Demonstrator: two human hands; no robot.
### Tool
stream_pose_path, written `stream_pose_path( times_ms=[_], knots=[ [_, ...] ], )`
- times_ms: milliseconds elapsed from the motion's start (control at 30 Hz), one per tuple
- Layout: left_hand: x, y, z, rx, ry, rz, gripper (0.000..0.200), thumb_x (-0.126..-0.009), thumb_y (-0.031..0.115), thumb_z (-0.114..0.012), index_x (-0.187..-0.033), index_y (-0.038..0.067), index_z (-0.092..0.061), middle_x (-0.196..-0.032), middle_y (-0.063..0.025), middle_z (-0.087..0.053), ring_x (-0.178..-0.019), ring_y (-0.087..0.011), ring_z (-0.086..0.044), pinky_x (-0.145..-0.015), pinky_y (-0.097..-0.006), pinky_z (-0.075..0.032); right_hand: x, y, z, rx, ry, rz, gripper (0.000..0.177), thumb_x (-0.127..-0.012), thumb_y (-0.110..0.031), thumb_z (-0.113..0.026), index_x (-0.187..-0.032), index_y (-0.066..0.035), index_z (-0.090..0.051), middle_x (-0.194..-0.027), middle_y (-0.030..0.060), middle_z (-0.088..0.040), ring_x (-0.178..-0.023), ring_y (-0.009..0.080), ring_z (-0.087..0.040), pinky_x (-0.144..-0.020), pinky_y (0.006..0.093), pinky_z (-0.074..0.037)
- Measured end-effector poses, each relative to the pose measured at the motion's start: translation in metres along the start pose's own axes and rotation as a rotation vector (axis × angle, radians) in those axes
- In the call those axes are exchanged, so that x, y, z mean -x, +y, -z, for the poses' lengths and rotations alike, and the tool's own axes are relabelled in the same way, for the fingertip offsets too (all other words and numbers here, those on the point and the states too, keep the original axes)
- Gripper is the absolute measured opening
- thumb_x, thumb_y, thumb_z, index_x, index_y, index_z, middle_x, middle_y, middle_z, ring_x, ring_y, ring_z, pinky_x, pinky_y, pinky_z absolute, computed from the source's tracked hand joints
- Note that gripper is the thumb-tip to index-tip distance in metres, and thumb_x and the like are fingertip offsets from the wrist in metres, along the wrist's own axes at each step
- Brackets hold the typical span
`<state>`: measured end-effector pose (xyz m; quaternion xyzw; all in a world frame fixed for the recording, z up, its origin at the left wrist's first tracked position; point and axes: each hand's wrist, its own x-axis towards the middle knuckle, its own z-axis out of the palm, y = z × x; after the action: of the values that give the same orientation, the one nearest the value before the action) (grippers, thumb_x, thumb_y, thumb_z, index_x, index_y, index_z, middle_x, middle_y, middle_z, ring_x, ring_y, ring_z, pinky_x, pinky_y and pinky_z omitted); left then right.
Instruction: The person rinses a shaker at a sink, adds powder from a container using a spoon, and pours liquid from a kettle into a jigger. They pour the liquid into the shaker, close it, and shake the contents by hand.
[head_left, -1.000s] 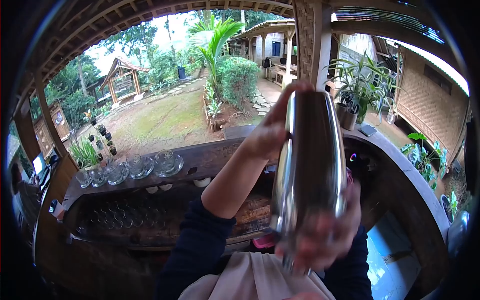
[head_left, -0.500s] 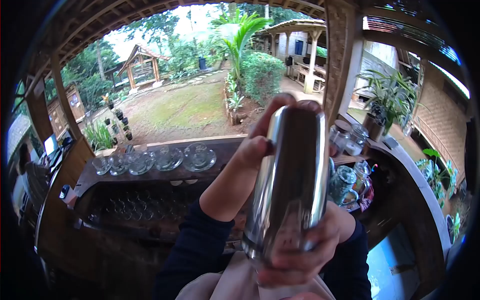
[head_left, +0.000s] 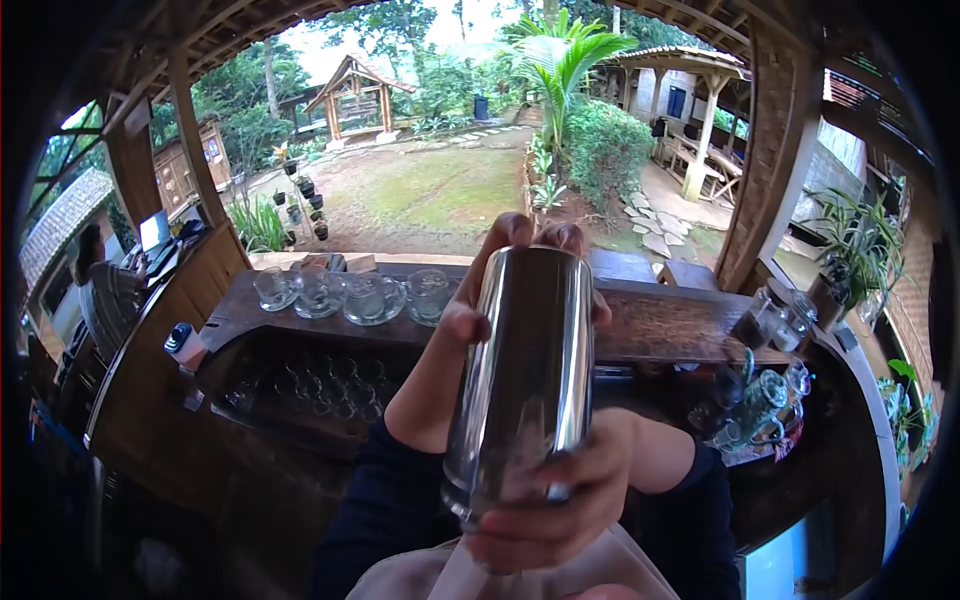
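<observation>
A shiny metal shaker (head_left: 535,350) is held up in front of my chest, tilted, its broad end up and away from me. My left hand (head_left: 480,290) wraps round the far upper end, with fingertips over the top edge. Lower down, my right hand (head_left: 570,490) grips the near end, its fingers curled across the metal. The shaker hides part of both palms. Behind it, glass cups on saucers (head_left: 375,300) stand on the wooden counter (head_left: 650,325).
More glasses (head_left: 330,385) sit on a dark lower shelf. Jars (head_left: 775,315) and a glass pitcher (head_left: 765,395) stand at the right. A person (head_left: 105,290) is at a laptop (head_left: 155,232) on the far left. A potted plant (head_left: 850,250) stands at the right.
The shaker and both my hands have shifted left and slightly down in view. The background has moved right as the camera turned left. Both hands keep their hold.
</observation>
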<state>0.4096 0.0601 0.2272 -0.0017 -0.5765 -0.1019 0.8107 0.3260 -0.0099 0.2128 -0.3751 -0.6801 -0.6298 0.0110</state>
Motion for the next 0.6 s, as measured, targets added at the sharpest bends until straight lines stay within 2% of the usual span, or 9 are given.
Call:
stream_pose_path(
  times_ms=[67,133,200,233,367,400,500,533,600],
  knots=[
    [0.006,0.053,0.046,-0.046,0.347,0.493,0.054,-0.085,0.042,-0.062,-0.118,0.002,-0.05,-0.103,-0.0185,-0.062,-0.085,-0.0282,-0.065,-0.075,-0.0435,-0.057,0.001,-0.043,-0.064,0.549,0.154,-1.569,0.041,-0.067,-0.025,-0.071,-0.103,-0.007,-0.064,-0.105,0.0107,-0.063,-0.099,0.0254,-0.06,-0.091,0.0378,-0.045],
    [0.019,0.072,0.095,-0.013,0.754,0.628,0.053,-0.091,0.05,-0.044,-0.117,0.004,-0.053,-0.104,-0.0167,-0.063,-0.082,-0.025,-0.065,-0.075,-0.039,-0.057,0.078,0.055,-0.043,-0.124,-0.106,-0.862,0.045,-0.065,-0.027,-0.073,-0.105,-0.007,-0.064,-0.109,0.0137,-0.061,-0.103,0.0292,-0.058,-0.088,0.0395,-0.047],
    [0.029,0.067,0.111,-0.115,1.101,0.37,0.051,-0.092,0.048,-0.044,-0.116,0.004,-0.053,-0.111,-0.017,-0.06,-0.094,-0.025,-0.063,-0.081,-0.0418,-0.055,0.08,0.055,-0.085,-0.312,0.33,-1.631,0.047,-0.063,-0.025,-0.074,-0.105,-0.007,-0.063,-0.114,0.0134,-0.06,-0.108,0.0328,-0.055,-0.091,0.0405,-0.044],
    [0.03,0.076,0.106,-0.12,1.098,0.362,0.051,-0.092,0.048,-0.044,-0.116,0.004,-0.053,-0.111,-0.017,-0.06,-0.094,-0.025,-0.063,-0.081,-0.0418,-0.055,0.075,0.055,-0.088,-0.319,0.331,-1.624,0.047,-0.063,-0.025,-0.074,-0.105,-0.007,-0.063,-0.114,0.0134,-0.06,-0.108,0.0328,-0.055,-0.091,0.0405,-0.044],
    [0.033,0.123,0.038,0.612,0.6,0.543,0.055,-0.092,0.045,-0.046,-0.133,0.01,-0.039,-0.125,-0.0202,-0.051,-0.115,-0.0328,-0.052,-0.085,-0.0474,-0.053,0.007,0.033,-0.069,-0.167,-0.261,-0.749,0.043,-0.063,-0.015,-0.077,-0.105,-0.013,-0.064,-0.113,0.0034,-0.061,-0.109,0.0267,-0.057,-0.096,0.0443,-0.041],
    [0.041,0.126,0.028,0.794,0.464,0.576,0.057,-0.092,0.044,-0.047,-0.138,0.011,-0.035,-0.128,-0.021,-0.049,-0.12,-0.0347,-0.049,-0.086,-0.0488,-0.052,-0.003,0.018,-0.072,-0.135,-0.159,-0.56,0.034,-0.069,-0.021,-0.074,-0.101,-0.018,-0.064,-0.11,-0.0025,-0.062,-0.107,0.0226,-0.058,-0.094,0.0466,-0.042],
    [0.073,0.123,0.034,0.081,0.208,0.186,0.083,-0.081,0.043,-0.068,-0.143,0.009,-0.024,-0.135,-0.0346,-0.033,-0.12,-0.0437,-0.045,-0.09,-0.0531,-0.049,-0.003,0.004,-0.084,-0.118,0.02,-0.333,0.024,-0.074,-0.025,-0.069,-0.097,-0.021,-0.063,-0.107,-0.0055,-0.063,-0.108,0.0221,-0.059,-0.095,0.0491,-0.039],
    [0.065,0.129,0.036,-0.078,0.236,0.249,0.073,-0.084,0.044,-0.064,-0.137,0.003,-0.035,-0.127,-0.0306,-0.046,-0.111,-0.04,-0.054,-0.086,-0.0481,-0.052,0.002,0.001,-0.09,-0.103,0.123,-0.262,0.023,-0.075,-0.025,-0.067,-0.097,-0.021,-0.063,-0.107,-0.0049,-0.063,-0.108,0.0217,-0.059,-0.095,0.05,-0.039],
    [0.064,0.145,0.05,0.047,0.751,0.543,0.05,-0.086,0.042,-0.058,-0.119,0.005,-0.052,-0.108,-0.0197,-0.06,-0.093,-0.0314,-0.064,-0.076,-0.0415,-0.057,0.037,0.007,-0.096,-0.254,-0.103,-0.62,0.03,-0.076,-0.026,-0.067,-0.105,-0.018,-0.064,-0.106,0.0041,-0.063,-0.108,0.0224,-0.059,-0.095,0.0501,-0.039]
  ],
)
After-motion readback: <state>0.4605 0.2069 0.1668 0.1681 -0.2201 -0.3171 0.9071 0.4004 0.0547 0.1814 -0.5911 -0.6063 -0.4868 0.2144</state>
